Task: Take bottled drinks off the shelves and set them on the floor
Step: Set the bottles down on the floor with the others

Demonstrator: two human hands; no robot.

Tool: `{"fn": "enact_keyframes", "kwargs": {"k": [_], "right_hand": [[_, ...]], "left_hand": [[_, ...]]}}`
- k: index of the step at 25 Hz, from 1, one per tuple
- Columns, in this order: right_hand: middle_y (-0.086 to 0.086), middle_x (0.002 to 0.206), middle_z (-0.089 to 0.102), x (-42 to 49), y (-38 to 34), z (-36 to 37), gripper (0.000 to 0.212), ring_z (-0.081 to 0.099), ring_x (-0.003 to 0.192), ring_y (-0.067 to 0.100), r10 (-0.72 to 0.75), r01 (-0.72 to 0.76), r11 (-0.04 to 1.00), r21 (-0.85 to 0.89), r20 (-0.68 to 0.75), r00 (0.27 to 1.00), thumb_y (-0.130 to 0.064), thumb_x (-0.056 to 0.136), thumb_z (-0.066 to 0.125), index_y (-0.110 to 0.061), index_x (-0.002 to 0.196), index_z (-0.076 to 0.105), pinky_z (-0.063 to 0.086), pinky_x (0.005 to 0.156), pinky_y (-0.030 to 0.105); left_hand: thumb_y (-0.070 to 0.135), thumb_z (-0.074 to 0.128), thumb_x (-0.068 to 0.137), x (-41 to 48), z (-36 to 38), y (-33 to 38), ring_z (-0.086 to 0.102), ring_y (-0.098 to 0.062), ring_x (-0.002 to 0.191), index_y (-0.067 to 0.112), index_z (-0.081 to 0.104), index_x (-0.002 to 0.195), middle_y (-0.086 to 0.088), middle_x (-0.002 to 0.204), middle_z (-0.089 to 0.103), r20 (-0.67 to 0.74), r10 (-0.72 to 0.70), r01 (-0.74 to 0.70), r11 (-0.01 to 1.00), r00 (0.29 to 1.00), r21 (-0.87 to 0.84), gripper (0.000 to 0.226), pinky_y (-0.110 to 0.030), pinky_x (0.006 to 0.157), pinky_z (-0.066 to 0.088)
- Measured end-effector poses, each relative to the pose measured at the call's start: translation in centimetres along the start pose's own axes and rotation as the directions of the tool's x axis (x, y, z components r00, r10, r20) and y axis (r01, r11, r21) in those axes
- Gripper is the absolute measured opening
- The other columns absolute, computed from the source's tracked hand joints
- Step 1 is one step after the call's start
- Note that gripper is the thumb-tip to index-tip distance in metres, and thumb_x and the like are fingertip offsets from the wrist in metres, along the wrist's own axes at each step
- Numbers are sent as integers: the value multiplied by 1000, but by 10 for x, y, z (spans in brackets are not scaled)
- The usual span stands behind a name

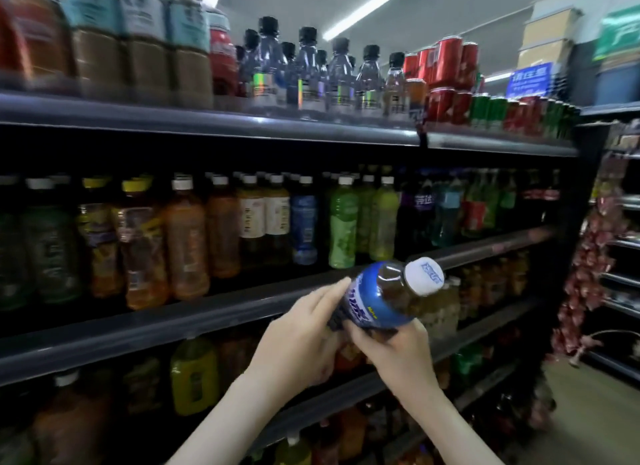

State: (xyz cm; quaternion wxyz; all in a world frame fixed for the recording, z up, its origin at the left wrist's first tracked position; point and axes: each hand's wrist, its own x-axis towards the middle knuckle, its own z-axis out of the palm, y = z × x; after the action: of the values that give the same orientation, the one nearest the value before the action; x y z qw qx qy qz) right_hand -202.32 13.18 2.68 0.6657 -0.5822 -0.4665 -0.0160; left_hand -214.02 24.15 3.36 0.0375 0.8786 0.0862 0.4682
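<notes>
Shelving (242, 132) is running across the view from left, receding toward the right. Tall-capped bottles (304, 73) are standing on the top shelf, cans (450, 80) stacking to their right. A row of bottles (249, 218) is standing on the shelf below. In front of the shelves, a tilted bottle (384, 295) is lying between both hands: left hand (304, 333) at its left side, right hand (398, 353) under it. Floor (595, 416) is showing at lower right.

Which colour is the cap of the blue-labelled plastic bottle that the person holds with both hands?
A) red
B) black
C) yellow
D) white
D: the blue-labelled plastic bottle, held between the left hand and the right hand, is tilted toward the camera and shows a white screw cap with blue print on top.
</notes>
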Motion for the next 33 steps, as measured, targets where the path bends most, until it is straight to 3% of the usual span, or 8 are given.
{"fn": "enact_keyframes", "kwargs": {"k": [3, 8, 11, 14, 16, 21, 26, 33], "right_hand": [[-17, 87, 73, 26, 43, -64, 34, 67, 85, -1, 80, -80, 996, -34, -8, 997, -10, 67, 86, -23, 93, 68, 52, 75, 16], [-12, 85, 71, 73, 80, -84, 41, 65, 82, -3, 138, -138, 990, 7, 20, 990, -11, 59, 90, -24, 91, 67, 50, 74, 17], [-12, 90, 73, 106, 81, -58, 50, 67, 88, 2, 101, -129, 985, 116, 218, 971, -4, 60, 88, -21, 102, 64, 52, 74, 17], [-15, 123, 63, 153, 85, -39, 60, 56, 117, 1, -14, -96, 962, 256, 397, 918, -22, 76, 75, -25, 130, 50, 49, 94, 21], [-15, 141, 45, 186, 100, -26, 68, 40, 131, 0, 3, -71, 985, 158, 392, 920, -38, 83, 66, -31, 142, 33, 38, 109, 27], [4, 152, 26, 232, 141, 20, 100, 29, 139, 18, 83, -17, 982, -189, 348, 934, -29, 84, 72, -27, 151, -3, 31, 110, 30], [7, 151, 33, 241, 170, 34, 107, 50, 125, 26, 71, 47, 958, -283, 391, 918, -23, 89, 64, -49, 138, -27, 48, 96, 39], [8, 154, 30, 256, 186, 22, 109, 53, 122, 23, 35, 88, 971, -220, 500, 865, -17, 94, 59, -52, 133, -36, 45, 96, 33]], "left_hand": [[41, 47, 80, 28, 61, 24, 47, -3, 116, 32, 30, 144, 11, 138, 49, 59, -49, 49, 999, 997, 13, 67, -28, 79, 55], [20, 69, 72, 64, 113, 35, 46, -11, 123, 18, 31, 146, 1, 139, 49, 76, -69, 67, 997, 995, 28, 83, -14, 94, 35], [34, 55, 75, 82, 118, 11, 50, -8, 114, 30, 30, 139, 5, 130, 56, -36, -216, 216, 976, 976, 15, 69, -18, 82, 44], [37, 70, 75, 98, 114, -22, 63, -16, 98, 17, 44, 131, -2, 111, 67, -205, -374, 383, 924, 904, 2, 64, -26, 72, 51], [40, 75, 75, 114, 108, -44, 65, -24, 97, 14, 46, 129, -4, 108, 68, -262, -550, 575, 818, 793, 25, 67, -27, 70, 47], [51, 71, 76, 144, 103, -91, 62, -33, 97, 12, 44, 125, -11, 107, 66, -241, -759, 790, 609, 605, 67, 68, -37, 80, 51], [49, 73, 75, 159, 124, -108, 61, -33, 100, 9, 38, 127, -14, 111, 63, -204, -809, 834, 541, 552, 111, 74, -37, 79, 52], [51, 68, 79, 163, 153, -108, 60, -34, 104, 10, 37, 127, -12, 117, 60, -208, -804, 828, 521, 557, 206, 70, -35, 75, 48]]}}
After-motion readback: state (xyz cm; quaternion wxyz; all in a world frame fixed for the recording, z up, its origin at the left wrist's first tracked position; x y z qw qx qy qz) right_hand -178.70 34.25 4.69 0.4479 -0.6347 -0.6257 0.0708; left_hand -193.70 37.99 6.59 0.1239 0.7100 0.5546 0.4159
